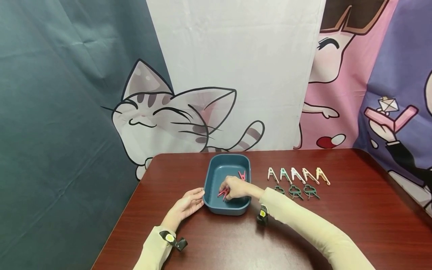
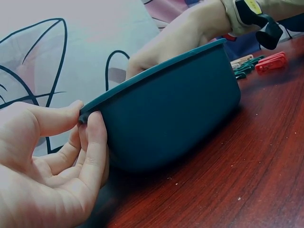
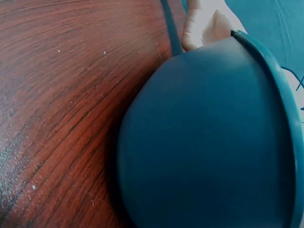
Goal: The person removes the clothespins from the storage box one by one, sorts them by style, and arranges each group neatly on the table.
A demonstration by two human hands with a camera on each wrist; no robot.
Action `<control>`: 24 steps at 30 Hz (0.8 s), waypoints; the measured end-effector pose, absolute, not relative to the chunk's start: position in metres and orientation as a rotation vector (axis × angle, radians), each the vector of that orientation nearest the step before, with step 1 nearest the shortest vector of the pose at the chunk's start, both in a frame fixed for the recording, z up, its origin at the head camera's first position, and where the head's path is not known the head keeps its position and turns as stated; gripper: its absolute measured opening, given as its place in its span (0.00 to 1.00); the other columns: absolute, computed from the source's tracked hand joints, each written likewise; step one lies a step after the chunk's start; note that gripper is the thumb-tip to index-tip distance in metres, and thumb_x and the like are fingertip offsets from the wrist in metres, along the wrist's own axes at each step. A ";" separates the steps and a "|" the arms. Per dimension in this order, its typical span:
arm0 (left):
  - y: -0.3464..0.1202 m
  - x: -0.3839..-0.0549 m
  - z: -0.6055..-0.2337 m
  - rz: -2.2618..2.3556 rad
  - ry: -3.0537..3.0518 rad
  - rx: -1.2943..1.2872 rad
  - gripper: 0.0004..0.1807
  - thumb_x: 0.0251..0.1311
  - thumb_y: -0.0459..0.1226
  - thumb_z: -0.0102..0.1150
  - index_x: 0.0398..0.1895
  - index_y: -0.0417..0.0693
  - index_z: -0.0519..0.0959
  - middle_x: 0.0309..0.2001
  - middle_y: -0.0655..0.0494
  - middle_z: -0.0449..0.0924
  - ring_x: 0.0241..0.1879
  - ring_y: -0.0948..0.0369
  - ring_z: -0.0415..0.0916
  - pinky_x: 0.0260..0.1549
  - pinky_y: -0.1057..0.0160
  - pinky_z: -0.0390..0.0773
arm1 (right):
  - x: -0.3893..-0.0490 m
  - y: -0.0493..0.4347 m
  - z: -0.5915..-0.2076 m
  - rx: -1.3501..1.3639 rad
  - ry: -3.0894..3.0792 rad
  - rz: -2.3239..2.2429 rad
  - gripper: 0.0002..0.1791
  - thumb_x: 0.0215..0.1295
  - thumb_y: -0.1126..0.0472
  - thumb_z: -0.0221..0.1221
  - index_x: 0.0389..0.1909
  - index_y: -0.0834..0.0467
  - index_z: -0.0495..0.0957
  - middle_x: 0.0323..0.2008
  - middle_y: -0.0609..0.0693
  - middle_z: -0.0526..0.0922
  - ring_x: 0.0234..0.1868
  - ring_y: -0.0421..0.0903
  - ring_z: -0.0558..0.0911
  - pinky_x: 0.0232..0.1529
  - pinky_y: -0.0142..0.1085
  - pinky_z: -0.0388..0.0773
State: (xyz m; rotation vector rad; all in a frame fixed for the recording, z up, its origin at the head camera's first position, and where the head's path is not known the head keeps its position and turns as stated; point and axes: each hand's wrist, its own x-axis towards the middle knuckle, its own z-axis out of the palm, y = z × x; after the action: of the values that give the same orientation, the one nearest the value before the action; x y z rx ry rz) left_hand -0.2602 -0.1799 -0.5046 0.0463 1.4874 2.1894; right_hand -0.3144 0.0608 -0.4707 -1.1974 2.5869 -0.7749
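A blue-green plastic basin (image 1: 227,211) stands on the table. My left hand (image 1: 187,204) pinches its left rim; in the left wrist view the thumb lies at the lip and the fingers bend beneath it. Reaching down inside, my right hand (image 1: 234,187) holds a red clothespin (image 1: 223,192) between its fingers, low over the basin floor. Another red clothespin (image 1: 242,175) rests in the basin near its right wall. In the right wrist view the basin's side (image 3: 204,142) hides the right hand's fingers.
Right of the basin, several pale clothespins (image 1: 293,176) form a row, with dark green clips (image 1: 295,192) in front. Red clips (image 2: 271,62) lie on the table near them in the left wrist view. A printed cloth (image 1: 236,56) hangs behind the table.
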 end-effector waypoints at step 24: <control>-0.178 -0.258 -0.504 2.210 1.464 0.043 0.09 0.72 0.29 0.41 0.51 0.43 0.69 0.36 0.61 0.77 0.34 0.70 0.76 0.37 0.75 0.77 | -0.316 0.060 -0.474 -1.018 2.494 -0.938 0.32 0.50 0.76 0.65 0.60 0.63 0.72 0.53 0.59 0.81 0.53 0.53 0.81 0.51 0.44 0.80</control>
State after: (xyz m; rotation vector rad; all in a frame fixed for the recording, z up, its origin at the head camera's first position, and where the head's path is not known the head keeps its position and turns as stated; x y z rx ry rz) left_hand -0.2577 -0.1781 -0.5035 0.0431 1.4641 2.2097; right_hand -0.3164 0.0596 -0.4739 -1.0179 2.4944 -0.9379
